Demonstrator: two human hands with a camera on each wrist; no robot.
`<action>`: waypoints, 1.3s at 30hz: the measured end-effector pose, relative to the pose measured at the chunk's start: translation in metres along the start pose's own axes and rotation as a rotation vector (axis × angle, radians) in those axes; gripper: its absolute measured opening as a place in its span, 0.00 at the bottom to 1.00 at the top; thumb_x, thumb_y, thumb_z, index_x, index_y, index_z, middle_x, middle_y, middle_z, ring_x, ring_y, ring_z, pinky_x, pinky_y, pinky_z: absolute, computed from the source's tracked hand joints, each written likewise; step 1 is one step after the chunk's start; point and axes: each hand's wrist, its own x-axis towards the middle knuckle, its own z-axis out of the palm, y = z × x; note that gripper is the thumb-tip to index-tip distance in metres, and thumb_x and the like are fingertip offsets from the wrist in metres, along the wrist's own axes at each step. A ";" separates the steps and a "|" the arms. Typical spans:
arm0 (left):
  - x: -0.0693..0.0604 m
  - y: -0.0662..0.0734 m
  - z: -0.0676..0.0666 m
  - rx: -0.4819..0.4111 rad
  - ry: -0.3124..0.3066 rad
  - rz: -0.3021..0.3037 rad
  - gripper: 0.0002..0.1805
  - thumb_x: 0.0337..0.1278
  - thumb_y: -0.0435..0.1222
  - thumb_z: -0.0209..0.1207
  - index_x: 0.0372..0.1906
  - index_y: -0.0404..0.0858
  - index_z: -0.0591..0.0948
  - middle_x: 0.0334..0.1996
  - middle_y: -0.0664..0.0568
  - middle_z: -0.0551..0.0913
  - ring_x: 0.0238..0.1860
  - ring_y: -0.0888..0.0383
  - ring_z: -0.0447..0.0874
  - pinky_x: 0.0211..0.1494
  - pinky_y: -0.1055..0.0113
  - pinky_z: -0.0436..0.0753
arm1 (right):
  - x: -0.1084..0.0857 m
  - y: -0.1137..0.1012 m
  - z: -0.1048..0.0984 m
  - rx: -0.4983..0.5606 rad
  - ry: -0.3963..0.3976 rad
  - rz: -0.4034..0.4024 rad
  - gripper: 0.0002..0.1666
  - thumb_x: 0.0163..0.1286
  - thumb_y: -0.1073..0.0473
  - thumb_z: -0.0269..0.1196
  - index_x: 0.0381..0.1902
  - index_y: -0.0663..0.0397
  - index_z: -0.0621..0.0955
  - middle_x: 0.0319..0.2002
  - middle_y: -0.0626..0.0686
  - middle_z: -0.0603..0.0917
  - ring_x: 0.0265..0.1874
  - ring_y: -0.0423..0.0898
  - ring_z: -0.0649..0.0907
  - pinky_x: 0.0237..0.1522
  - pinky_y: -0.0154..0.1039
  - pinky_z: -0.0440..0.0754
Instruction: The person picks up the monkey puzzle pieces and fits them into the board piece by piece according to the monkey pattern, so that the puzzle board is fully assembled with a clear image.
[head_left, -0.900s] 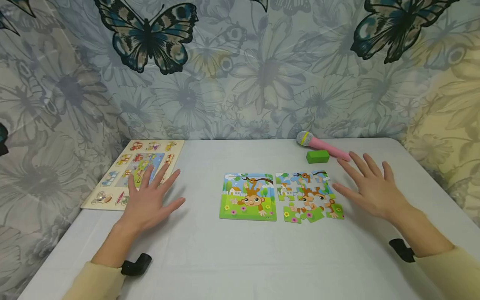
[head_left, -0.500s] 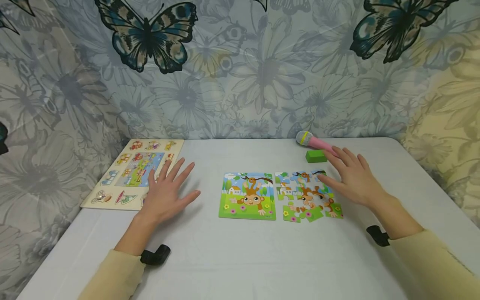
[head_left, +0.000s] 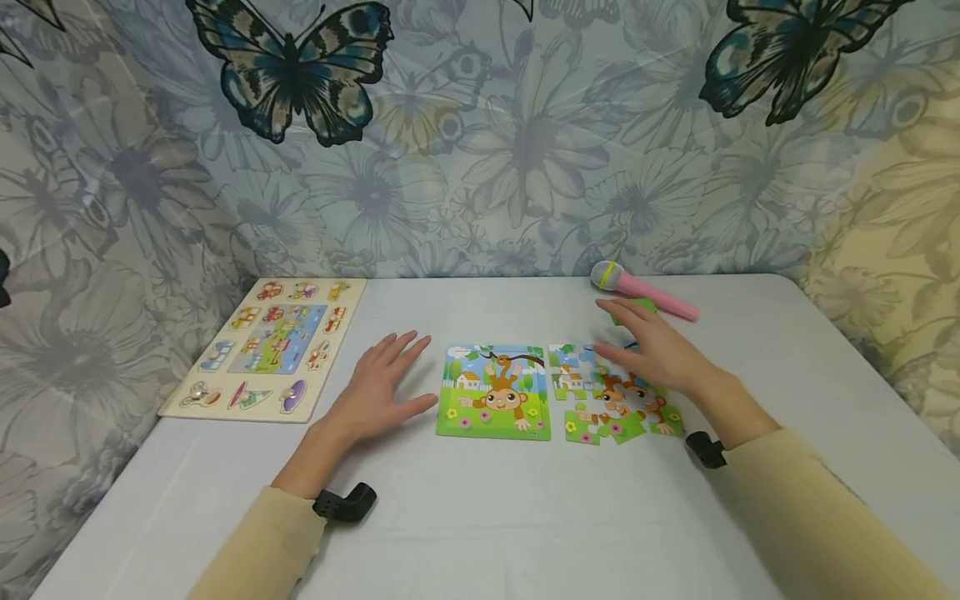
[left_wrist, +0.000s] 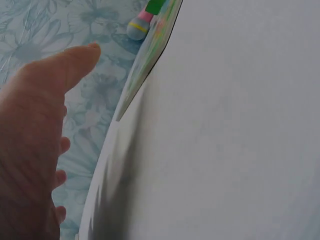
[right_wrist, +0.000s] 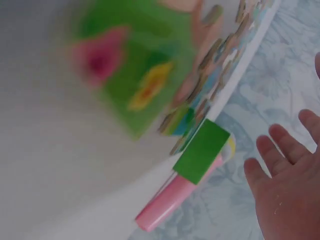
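Observation:
My left hand (head_left: 371, 392) hovers just left of the monkey picture board (head_left: 492, 396), fingers extended and holding nothing. In the left wrist view, its thumb points toward the board's edge. My right hand (head_left: 660, 346) is over the upper right part of the loose jigsaw pieces (head_left: 585, 429), its fingers fairly straight with nothing in them. Those pieces show parts of a monkey scene and lie just right of the board, some hidden under the hand. Beyond the right fingers lies a green block (head_left: 641, 305), partly covered in the head view and fully visible (right_wrist: 202, 151) in the right wrist view.
A pink toy microphone (head_left: 660, 298) with a grey head lies behind the green block, near the table's back edge. At the far left of the white table (head_left: 480, 517) is a cream peg puzzle board (head_left: 258, 396) with several small pictures. A patterned cloth (head_left: 525, 167) hangs behind.
Both hands have moved inward: the left to the right, off the cream board, and the right to the left, over the jigsaw pieces and green block. The objects stay put.

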 end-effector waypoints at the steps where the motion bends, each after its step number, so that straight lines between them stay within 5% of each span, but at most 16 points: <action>1: 0.000 0.001 0.003 -0.008 -0.013 0.009 0.48 0.59 0.60 0.62 0.80 0.48 0.60 0.78 0.46 0.57 0.77 0.38 0.48 0.75 0.40 0.47 | 0.003 -0.001 0.001 0.005 -0.018 0.009 0.44 0.74 0.43 0.63 0.78 0.56 0.62 0.75 0.63 0.60 0.70 0.64 0.65 0.66 0.66 0.64; 16: -0.001 0.009 0.015 -0.055 -0.181 0.048 0.55 0.50 0.64 0.67 0.80 0.45 0.60 0.79 0.53 0.57 0.78 0.42 0.47 0.75 0.38 0.44 | 0.047 -0.012 0.014 0.030 -0.187 -0.004 0.38 0.70 0.50 0.68 0.72 0.56 0.71 0.66 0.62 0.71 0.62 0.60 0.73 0.60 0.60 0.73; 29: 0.000 0.007 0.015 -0.008 -0.213 0.049 0.53 0.50 0.66 0.65 0.78 0.45 0.65 0.77 0.54 0.61 0.78 0.41 0.46 0.75 0.37 0.43 | 0.071 -0.010 0.014 0.051 -0.300 0.047 0.34 0.69 0.53 0.69 0.67 0.62 0.74 0.58 0.64 0.76 0.58 0.62 0.74 0.58 0.58 0.73; 39: 0.000 0.008 0.017 -0.028 -0.216 0.035 0.54 0.48 0.66 0.67 0.77 0.45 0.66 0.78 0.54 0.59 0.79 0.42 0.45 0.75 0.38 0.42 | 0.070 -0.006 0.025 0.073 -0.371 0.061 0.24 0.65 0.56 0.73 0.55 0.61 0.80 0.50 0.58 0.79 0.51 0.56 0.77 0.56 0.54 0.75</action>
